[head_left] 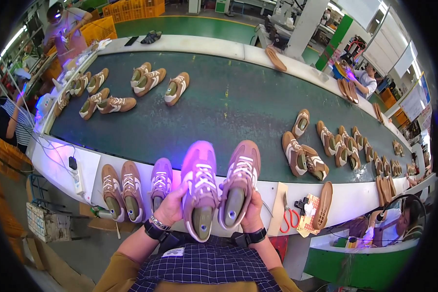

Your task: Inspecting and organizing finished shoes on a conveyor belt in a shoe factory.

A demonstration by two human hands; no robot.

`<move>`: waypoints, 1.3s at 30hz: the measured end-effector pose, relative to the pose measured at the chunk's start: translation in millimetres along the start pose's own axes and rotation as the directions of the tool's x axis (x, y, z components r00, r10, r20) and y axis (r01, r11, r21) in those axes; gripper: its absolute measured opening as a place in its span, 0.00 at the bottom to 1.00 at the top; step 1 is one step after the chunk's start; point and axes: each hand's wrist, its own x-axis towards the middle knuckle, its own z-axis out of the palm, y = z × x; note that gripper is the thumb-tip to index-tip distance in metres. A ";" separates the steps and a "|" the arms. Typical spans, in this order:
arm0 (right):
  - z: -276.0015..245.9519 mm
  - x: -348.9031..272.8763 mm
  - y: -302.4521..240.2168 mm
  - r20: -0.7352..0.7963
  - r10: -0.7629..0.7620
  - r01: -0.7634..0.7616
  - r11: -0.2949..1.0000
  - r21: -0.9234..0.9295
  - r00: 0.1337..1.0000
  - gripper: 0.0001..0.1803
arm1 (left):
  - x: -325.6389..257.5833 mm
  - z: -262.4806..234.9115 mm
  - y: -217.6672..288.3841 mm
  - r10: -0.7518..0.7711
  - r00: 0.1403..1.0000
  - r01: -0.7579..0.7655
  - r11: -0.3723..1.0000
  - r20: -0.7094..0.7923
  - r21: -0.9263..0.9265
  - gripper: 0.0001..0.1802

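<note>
**Two brown sneakers held up side by side over the bench edge**

A wide dark green conveyor belt (228, 107) curves across the view, edged on the near side by a pale bench (355, 199). On the belt, brown-and-white sneakers lie in loose groups: one cluster at the far left (112, 90) and a longer line trailing off to the right (336, 146). Other people work around the belt, one at the far left end under a violet light (65, 24) and one seated at the lower right (399, 224).

On the near bench, to the left of the person's hands, a pair of brown sneakers (121, 190) stands toes pointing away, with a third single sneaker (159, 185) just beside them, washed in violet light. To the right lie a loose tan sole (323, 204) and a pair of red-handled scissors (289, 216). A white power strip (76, 177) sits at the bench's left end.

The left hand (173, 207) is closed around the heel of the left sneaker (199, 190), fingers wrapped under it, holding it up with its opening facing the person and a green insert showing inside. The right hand (250, 211) grips the heel of the right sneaker (239, 182) the same way. The two shoes touch along their inner sides, toes pointing toward the belt, raised above the bench edge in front of the person's chest. Both wrists carry dark bands.
</note>
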 end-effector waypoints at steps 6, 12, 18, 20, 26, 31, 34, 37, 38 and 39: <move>-4.1 -2.1 -10.3 -0.077 -0.121 0.128 0.987 0.094 0.990 0.35 | 4.4 -5.0 6.9 0.389 0.909 -0.406 0.908 -0.151 -0.101 0.25; 16.3 -15.3 -7.9 -0.174 -0.171 0.184 0.981 0.061 0.970 0.29 | -6.6 -14.7 0.3 0.474 0.818 -0.518 0.854 -0.325 -0.057 0.24; 12.5 -12.9 1.4 -0.242 -0.143 0.164 0.984 0.069 0.960 0.29 | -9.1 -14.9 -10.6 0.458 0.793 -0.507 0.862 -0.400 -0.018 0.25; 13.1 -14.5 1.8 -0.243 -0.138 0.159 0.985 0.067 0.960 0.28 | -9.0 -14.6 -12.3 0.454 0.789 -0.505 0.863 -0.414 -0.018 0.25; 17.1 -19.8 4.2 -0.246 -0.125 0.146 0.987 0.073 0.961 0.27 | -11.9 -14.5 -16.0 0.457 0.789 -0.488 0.872 -0.410 0.033 0.24; 9.6 -21.2 4.5 -0.272 -0.120 0.145 0.987 0.074 0.955 0.27 | -9.4 -14.4 -20.2 0.445 0.785 -0.477 0.878 -0.431 0.038 0.24; 7.4 -21.0 5.0 -0.280 -0.124 0.149 0.987 0.068 0.952 0.26 | -9.4 -17.6 -20.9 0.415 0.795 -0.466 0.885 -0.443 -0.008 0.25; 6.5 -21.3 6.2 -0.285 -0.118 0.146 0.986 0.078 0.951 0.26 | -9.0 -22.8 -21.3 0.396 0.802 -0.450 0.893 -0.447 -0.015 0.25; 6.6 -21.5 7.0 -0.288 -0.120 0.148 0.986 0.077 0.950 0.25 | -9.3 -24.3 -21.8 0.396 0.802 -0.450 0.893 -0.447 -0.016 0.25; 6.5 -20.9 6.9 -0.290 -0.124 0.152 0.986 0.076 0.949 0.25 | -9.0 -25.4 -22.0 0.394 0.805 -0.445 0.895 -0.443 -0.013 0.24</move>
